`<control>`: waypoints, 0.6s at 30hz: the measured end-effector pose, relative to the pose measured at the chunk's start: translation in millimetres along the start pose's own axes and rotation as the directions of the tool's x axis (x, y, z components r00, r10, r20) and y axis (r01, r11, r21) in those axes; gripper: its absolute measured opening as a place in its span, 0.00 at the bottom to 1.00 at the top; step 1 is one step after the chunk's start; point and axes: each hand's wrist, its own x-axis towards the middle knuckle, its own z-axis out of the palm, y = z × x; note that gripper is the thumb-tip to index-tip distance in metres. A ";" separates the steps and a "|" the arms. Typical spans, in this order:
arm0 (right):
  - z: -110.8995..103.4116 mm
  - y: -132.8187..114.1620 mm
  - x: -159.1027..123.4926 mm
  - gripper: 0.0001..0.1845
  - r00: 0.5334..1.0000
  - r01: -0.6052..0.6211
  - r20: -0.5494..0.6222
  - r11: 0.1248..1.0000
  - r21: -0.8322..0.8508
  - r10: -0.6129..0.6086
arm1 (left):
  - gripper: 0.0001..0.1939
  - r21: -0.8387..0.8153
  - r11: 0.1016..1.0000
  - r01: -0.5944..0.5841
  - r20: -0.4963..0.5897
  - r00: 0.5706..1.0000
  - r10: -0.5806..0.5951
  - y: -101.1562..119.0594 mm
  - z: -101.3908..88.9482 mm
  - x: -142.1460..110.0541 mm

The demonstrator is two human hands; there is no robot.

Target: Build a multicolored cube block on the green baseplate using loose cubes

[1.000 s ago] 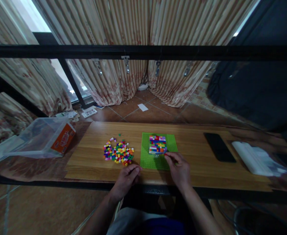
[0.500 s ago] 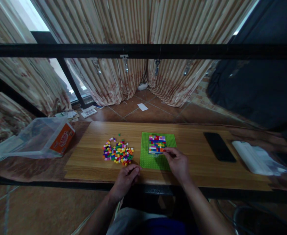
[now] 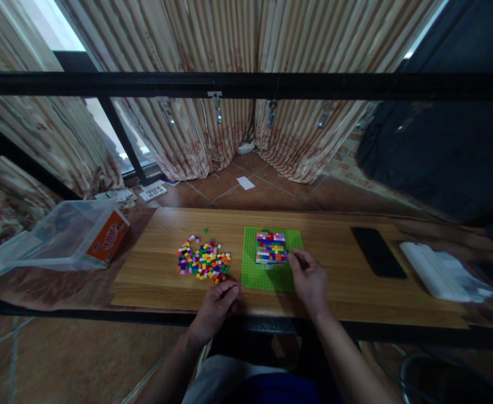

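A block of multicoloured toy bricks (image 3: pixel 271 247) stands on the green studded baseplate (image 3: pixel 254 278). Just off the block's right side is my right hand (image 3: pixel 310 279), with thumb and fingertips closed together over the plate's right edge. Whatever may be between those fingertips is too small to make out. My left hand (image 3: pixel 217 306) rests at the table's front edge, by the plate's lower left corner. Its fingers are curled in a pinch, and their contents cannot be made out. Beyond it lies a loose pile of small coloured bricks (image 3: pixel 204 261).
The wooden table (image 3: pixel 145 286) also carries a black phone-like slab (image 3: pixel 378 252) and a white case (image 3: pixel 433 272) with clear plastic at the right. A clear plastic bin (image 3: pixel 69 235) with an orange label lies at the left. A black bar (image 3: pixel 246 86) crosses beyond the table.
My right hand has drawn a little to the right, away from the front right corner of the brick block. My left hand has stayed in place.
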 end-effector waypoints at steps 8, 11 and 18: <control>11.5 2.6 -0.9 0.18 1.000 -0.022 0.002 1.000 0.018 0.022 | 0.20 -0.023 1.000 0.000 0.003 1.000 0.000 0.4 0.8 -0.1; 13.2 4.2 -2.3 0.18 1.000 -0.018 -0.013 0.999 0.029 0.019 | 0.20 -0.034 0.999 0.003 -0.004 1.000 -0.004 0.7 1.6 -0.6; 17.6 3.8 -1.5 0.18 0.999 -0.027 -0.025 0.999 0.042 0.028 | 0.21 -0.024 1.000 0.015 -0.047 0.999 -0.016 -2.9 2.5 2.3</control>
